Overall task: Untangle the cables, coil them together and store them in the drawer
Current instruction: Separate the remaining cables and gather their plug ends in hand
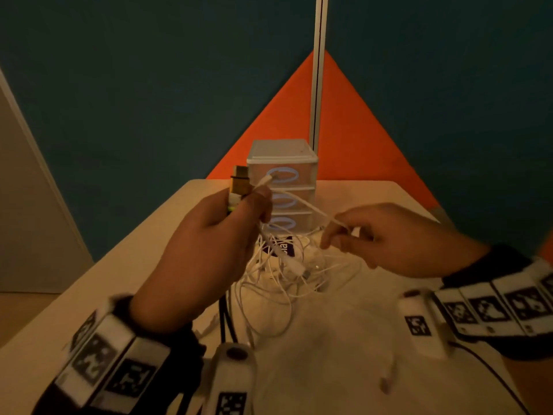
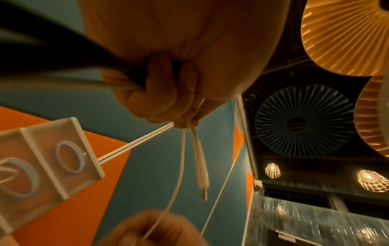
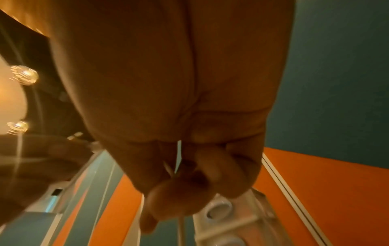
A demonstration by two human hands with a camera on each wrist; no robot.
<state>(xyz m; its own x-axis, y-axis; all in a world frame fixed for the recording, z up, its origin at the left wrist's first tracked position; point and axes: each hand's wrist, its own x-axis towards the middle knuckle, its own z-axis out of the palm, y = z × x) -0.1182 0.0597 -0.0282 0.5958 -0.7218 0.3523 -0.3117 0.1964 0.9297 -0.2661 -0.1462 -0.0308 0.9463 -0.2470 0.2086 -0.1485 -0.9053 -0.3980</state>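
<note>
Head view: left hand (image 1: 215, 235) grips a yellow-brown plug (image 1: 239, 182) and a white cable (image 1: 302, 202); right hand (image 1: 386, 238) pinches that cable. White tangle (image 1: 287, 274) lies on the table (image 1: 89, 295) before the drawer unit (image 1: 281, 163).

Left wrist view: thin white lead, connector (image 2: 202, 174) dangling.

Right wrist view: fingers (image 3: 212, 168) curled on the strand.

Head cam looks fwd and down from above the table (image 1: 344, 339), both hands mid-frame, drawer unit (image 1: 282, 187) at the far edge. Left wrist cam sits v. close under the left hand (image 2: 179, 69), facing up to the ceiling; right wrist cam likewise under the right hand (image 3: 179, 99). All 3 views share the drawer unit (image 2: 52, 159) (image 3: 231, 216) and the orange/teal wall.
</note>
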